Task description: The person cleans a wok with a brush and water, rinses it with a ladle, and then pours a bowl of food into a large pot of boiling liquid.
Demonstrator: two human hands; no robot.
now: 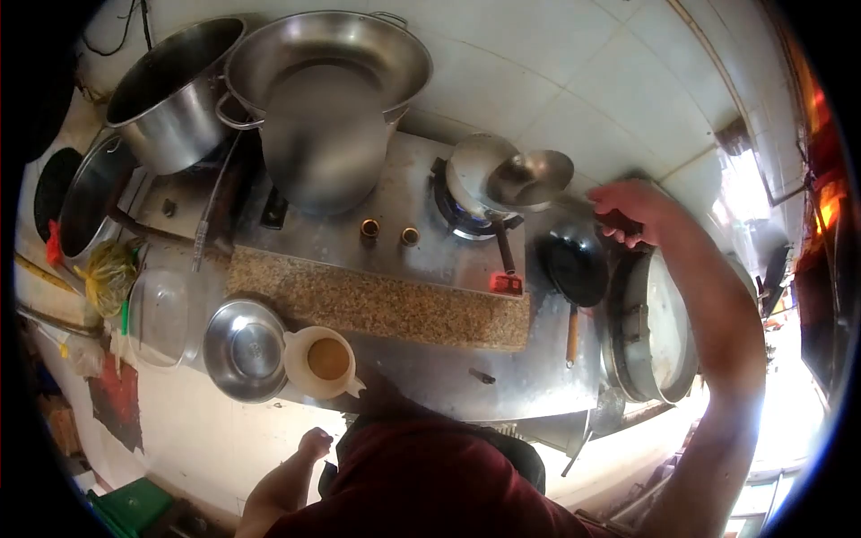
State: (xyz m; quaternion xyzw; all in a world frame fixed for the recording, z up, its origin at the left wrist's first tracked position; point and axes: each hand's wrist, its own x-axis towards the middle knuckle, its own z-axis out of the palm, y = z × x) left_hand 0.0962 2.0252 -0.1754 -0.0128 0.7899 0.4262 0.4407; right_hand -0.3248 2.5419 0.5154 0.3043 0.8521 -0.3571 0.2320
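My right hand point(630, 212) is raised at the right of the stove, its fingers curled around the dark handle of a small metal pan point(534, 177). That pan is tilted over a larger frying pan point(475, 166), which sits on a lit burner with blue flame. The frying pan's dark handle point(505, 249) points towards me and ends near a red display. Low beside my body, my left hand point(316, 444) is closed, with nothing visible in it. Nearest to it are a cream pitcher point(302, 360) holding tan liquid and a steel bowl point(244, 350).
A black wok point(572, 260) with a wooden handle lies right of the burner. Large pans point(664, 332) stand at the right edge. At the back left are a deep pot point(175, 125) and a wide steel basin point(408, 67), partly blurred. A granite strip point(386, 305) runs along the counter.
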